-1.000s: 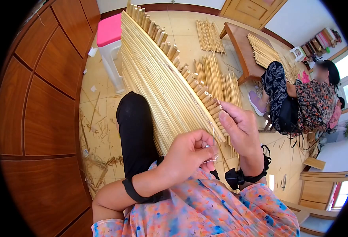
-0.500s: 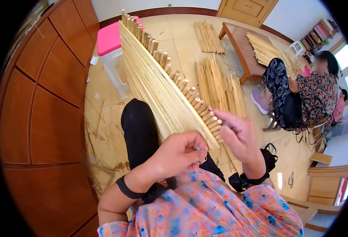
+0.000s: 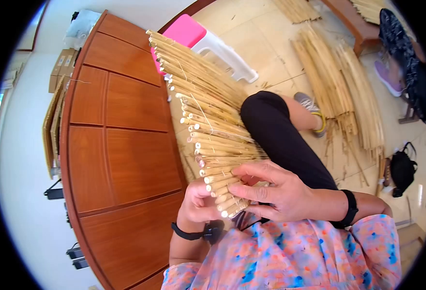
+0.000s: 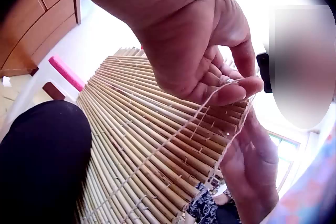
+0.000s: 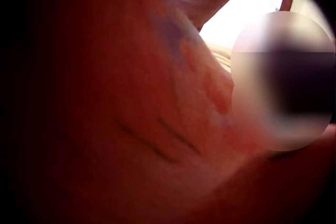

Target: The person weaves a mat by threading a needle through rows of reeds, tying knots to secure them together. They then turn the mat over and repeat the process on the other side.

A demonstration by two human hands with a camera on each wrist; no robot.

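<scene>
A mat of thin reed sticks [image 3: 213, 108], bound with thread, stands tilted over the lap with its cut ends toward the left. My right hand [image 3: 283, 191] holds the mat's near end, fingers spread over the last sticks. Beyond those stick ends is my left hand [image 3: 195, 202], partly hidden by them. In the left wrist view its fingertips pinch a pale thread [image 4: 173, 134] close to the mat's edge. Rows of small stitches cross the sticks there. Behind that edge my right hand shows again. Blurred skin fills most of the right wrist view.
A brown wooden cabinet [image 3: 126, 140] stands on the left. Behind the mat is a pink-topped white stool [image 3: 186, 31]. Bundles of reeds [image 3: 321, 72] lie on the tiled floor at upper right, near a black bag [image 3: 402, 171]. Another person sits at the far right edge.
The head view has swung left toward the cabinet. The mat is turned so its stick ends face left, and my right hand's fingers now spread over its end. My left hand has moved behind the ends.
</scene>
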